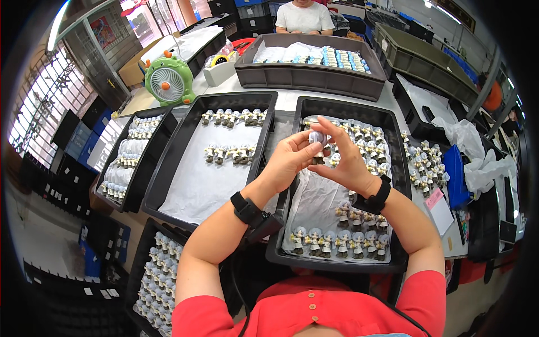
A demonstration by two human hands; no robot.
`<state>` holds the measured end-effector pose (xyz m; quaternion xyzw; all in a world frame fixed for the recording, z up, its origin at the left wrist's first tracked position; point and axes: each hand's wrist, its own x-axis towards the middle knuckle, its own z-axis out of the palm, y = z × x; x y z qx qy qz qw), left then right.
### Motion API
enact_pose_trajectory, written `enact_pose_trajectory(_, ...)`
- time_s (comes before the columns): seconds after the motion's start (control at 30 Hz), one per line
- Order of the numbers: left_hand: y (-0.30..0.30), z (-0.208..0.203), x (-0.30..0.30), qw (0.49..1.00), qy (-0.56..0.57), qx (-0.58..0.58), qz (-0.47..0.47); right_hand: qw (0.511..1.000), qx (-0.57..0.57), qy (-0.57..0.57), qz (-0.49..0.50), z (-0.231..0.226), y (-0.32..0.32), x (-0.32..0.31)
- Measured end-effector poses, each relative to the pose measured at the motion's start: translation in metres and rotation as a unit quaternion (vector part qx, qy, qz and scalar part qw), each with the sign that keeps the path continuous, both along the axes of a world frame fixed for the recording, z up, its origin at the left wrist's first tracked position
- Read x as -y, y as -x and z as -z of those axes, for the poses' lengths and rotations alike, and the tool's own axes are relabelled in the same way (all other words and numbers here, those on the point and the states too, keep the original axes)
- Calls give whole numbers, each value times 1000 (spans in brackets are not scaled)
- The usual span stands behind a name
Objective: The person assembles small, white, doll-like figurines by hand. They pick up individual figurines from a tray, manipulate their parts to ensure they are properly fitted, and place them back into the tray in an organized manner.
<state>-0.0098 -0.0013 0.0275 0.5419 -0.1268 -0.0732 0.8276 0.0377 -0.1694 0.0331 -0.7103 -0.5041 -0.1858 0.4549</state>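
Note:
A small figurine with a pale lavender head and dark base is held upright between my two hands. My left hand pinches it from the left, thumb across its front. My right hand curves around its other side, with a finger above the head and the thumb near the base. Both hands are over a black tray lined with white paper, where rows of similar figurines lie. To its left is another black tray holding two short rows of figurines.
More figurines fill a narrow tray at far left and a lower tray. Loose ones lie right, beside a blue bin and notepad. A green fan and large grey crate stand behind; a person sits opposite.

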Motion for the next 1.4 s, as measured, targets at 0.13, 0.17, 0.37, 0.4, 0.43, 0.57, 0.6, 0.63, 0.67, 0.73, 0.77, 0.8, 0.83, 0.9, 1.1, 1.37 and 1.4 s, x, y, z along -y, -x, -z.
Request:
enact_pose_trajectory(0.13, 0, -5, -2, 996, 76, -19, 34, 995, -94, -20, 4, 0, 0, 0)
enact_pose_trajectory(0.17, -1, -3, -3, 996, 76, -22, 37, 994, -103, -20, 6, -1, 0, 0)
enact_pose_trajectory(0.37, -3, -2, -3, 994, 92, -20, 61, 996, -79, -29, 4, -2, -1, 3)
enact_pose_trajectory(0.4, -3, -2, -3, 994, 92, -19, 58, 997, -68, -30, 3, -3, -1, 3)
enact_pose_trajectory(0.43, -3, -1, -3, 994, 92, -17, 56, 997, -74, -36, -4, -2, -2, 2)
enact_pose_trajectory(0.57, -3, -2, -4, 995, 89, -9, 41, 987, -146, -58, -41, 0, -3, 2)
enact_pose_trajectory(0.6, -2, -2, -4, 995, 87, -13, 40, 981, -176, -62, -53, 1, -3, 2)
enact_pose_trajectory(0.63, -2, -3, -4, 995, 85, -16, 39, 983, -167, -58, -49, 1, -3, 2)
enact_pose_trajectory(0.67, -1, -3, -4, 995, 86, -12, 40, 985, -157, -54, -45, 1, -4, 3)
enact_pose_trajectory(0.73, 0, -4, -3, 995, 90, -2, 43, 987, -147, -51, -44, 1, -4, 3)
enact_pose_trajectory(0.77, 0, -4, -2, 995, 91, 5, 42, 987, -146, -52, -47, 1, -5, 3)
enact_pose_trajectory(0.8, 0, -5, -2, 995, 91, 12, 42, 987, -144, -52, -49, 1, -5, 3)
enact_pose_trajectory(0.83, 0, -5, -2, 995, 92, 19, 42, 984, -161, -59, -53, 1, -5, 3)
enact_pose_trajectory(0.9, -1, -5, -1, 995, 92, 19, 42, 977, -193, -71, -62, 1, -4, 3)
enact_pose_trajectory(1.1, -1, -3, -8, 997, 78, 5, 21, 953, -262, -101, -116, 5, -5, 0)
enact_pose_trajectory(1.37, -10, -10, -15, 993, -31, -28, -112, 995, -95, 9, -17, 6, -11, 9)
enact_pose_trajectory(1.4, -12, -16, -24, 986, -49, -35, -158, 996, -90, 17, -17, 5, -11, 8)
